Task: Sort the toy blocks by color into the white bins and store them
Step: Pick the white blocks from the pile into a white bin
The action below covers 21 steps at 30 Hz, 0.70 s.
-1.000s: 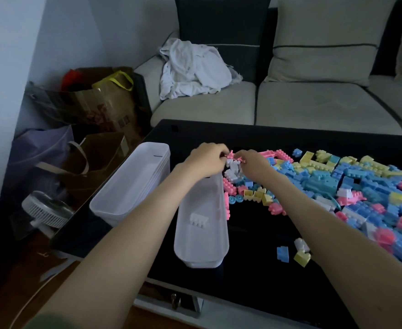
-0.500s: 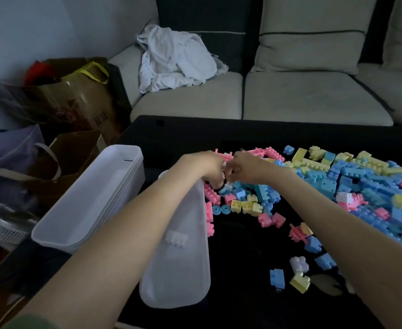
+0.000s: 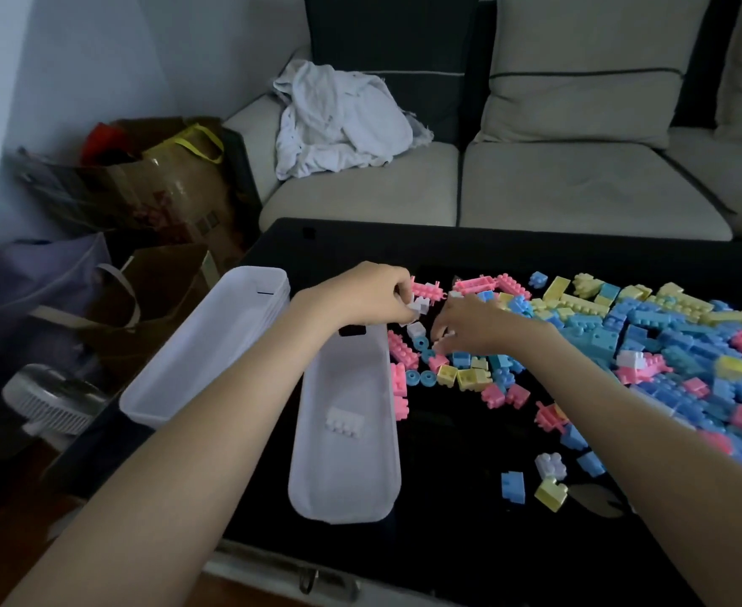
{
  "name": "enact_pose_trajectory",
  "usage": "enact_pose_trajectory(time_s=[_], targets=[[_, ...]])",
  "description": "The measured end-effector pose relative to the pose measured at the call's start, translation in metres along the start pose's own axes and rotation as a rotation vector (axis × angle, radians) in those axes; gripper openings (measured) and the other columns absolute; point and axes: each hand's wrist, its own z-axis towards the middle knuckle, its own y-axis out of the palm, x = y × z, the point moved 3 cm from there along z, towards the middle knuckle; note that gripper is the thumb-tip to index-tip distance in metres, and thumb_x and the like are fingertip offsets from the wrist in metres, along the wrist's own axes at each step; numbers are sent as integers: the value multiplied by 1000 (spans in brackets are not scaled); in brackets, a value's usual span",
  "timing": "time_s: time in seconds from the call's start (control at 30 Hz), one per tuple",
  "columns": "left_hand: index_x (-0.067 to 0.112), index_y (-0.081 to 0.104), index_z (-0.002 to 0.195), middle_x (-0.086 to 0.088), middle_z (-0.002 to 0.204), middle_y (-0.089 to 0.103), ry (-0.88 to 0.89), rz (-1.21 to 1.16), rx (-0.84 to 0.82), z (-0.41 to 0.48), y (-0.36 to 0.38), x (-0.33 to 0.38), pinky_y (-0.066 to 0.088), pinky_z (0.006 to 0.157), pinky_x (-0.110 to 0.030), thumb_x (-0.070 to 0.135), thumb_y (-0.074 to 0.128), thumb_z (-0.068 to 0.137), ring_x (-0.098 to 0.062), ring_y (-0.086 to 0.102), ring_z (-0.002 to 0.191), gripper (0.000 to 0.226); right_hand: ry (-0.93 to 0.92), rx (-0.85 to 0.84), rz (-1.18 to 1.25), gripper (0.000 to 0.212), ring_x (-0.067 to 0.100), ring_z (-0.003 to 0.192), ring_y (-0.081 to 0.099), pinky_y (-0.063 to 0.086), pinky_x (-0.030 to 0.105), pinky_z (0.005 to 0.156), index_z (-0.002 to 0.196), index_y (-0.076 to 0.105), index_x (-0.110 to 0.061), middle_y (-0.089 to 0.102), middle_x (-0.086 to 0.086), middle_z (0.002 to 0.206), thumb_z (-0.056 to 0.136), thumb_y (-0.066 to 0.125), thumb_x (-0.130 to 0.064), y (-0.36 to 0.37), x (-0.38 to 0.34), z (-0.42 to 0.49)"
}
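We're on whites: left hand (image 3: pixel 360 295) pinches a white block (image 3: pixel 419 307) above the near bin (image 3: pixel 343 488). Right hand (image 3: pixel 470 328), apart, fingers spread over the pile (image 3: pixel 645 339), grip unclear. Next: drop it beside the white piece (image 3: pixel 345 422) inside.

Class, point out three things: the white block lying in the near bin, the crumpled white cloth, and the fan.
white block (image 3: pixel 344 423), head view, its studded top.
crumpled white cloth (image 3: pixel 338 120), head view, its middle folds.
fan (image 3: pixel 56 405), head view, its grille.

No text, label or number can be read anywhere — not on bins, blocks or bags.
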Motion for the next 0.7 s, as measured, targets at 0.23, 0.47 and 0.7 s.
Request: enact_pose_trajectory(time_s=[0.23, 0.47, 0.7], targets=[[31, 66, 91, 15, 94, 68, 64, -127, 241, -64, -20, -24, 51, 90, -34, 43, 68, 80, 0, 60, 96, 17, 52, 30, -143, 23, 22, 127, 32, 19, 46, 108, 115, 60, -26, 53, 0, 122, 93, 54, -25, 5, -2, -6], [33, 59, 113, 16, 106, 60, -111, 148, -9, -94, -3, -37, 42, 95, -29, 48, 62, 84, -7, 55, 102, 33, 37, 377, -78, 22, 20, 110, 44, 32, 37, 94, 108, 62, -21, 58, 1, 112, 98, 44, -26, -14, -22, -20], [28, 64, 99, 13, 91, 65, -63, 55, 272, -75, -20, -34, 43, 94, -38, 33, 52, 94, -13, 61, 97, 14, -213, 226, 436, 21, -2, 86, 50, 36, 10, 70, 111, 61, -22, 56, -13, 101, 97, 47, -28, -24, -84, -37]])
